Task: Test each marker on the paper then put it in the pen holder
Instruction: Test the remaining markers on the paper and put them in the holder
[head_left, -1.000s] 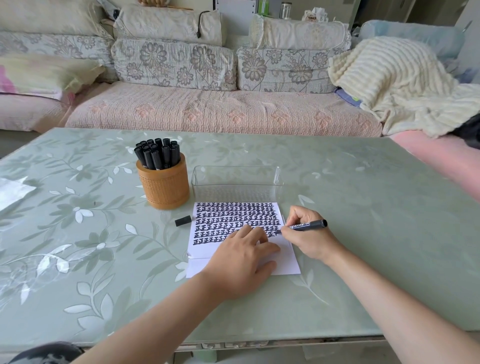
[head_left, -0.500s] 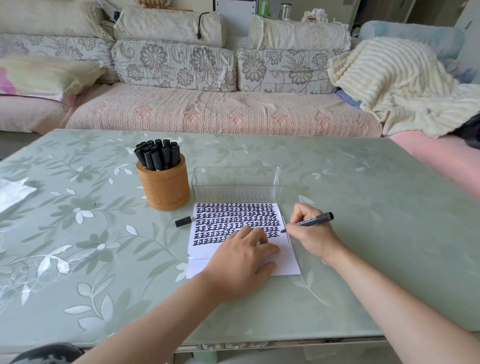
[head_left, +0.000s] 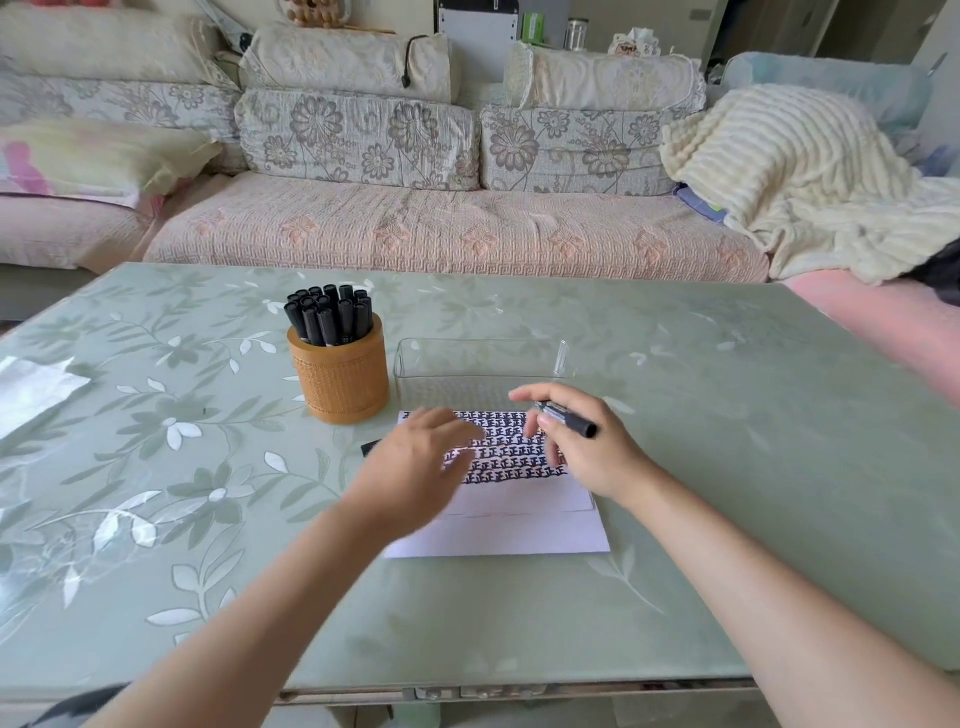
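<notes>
Left hand (head_left: 415, 462) blurred — cap (head_left: 371, 447) half-hidden

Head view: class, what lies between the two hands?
The marked paper lies between the left hand and the right hand, which holds the marker; head view.

**Hands close together, forearms spread**

Your left hand (head_left: 415, 462) is palm down, fingers straight and loosely spread, its outline blurred. Just beside it, your right hand (head_left: 587, 447) grips a marker (head_left: 566, 418), index finger stretched toward the left hand. Your forearms angle inward.
</notes>
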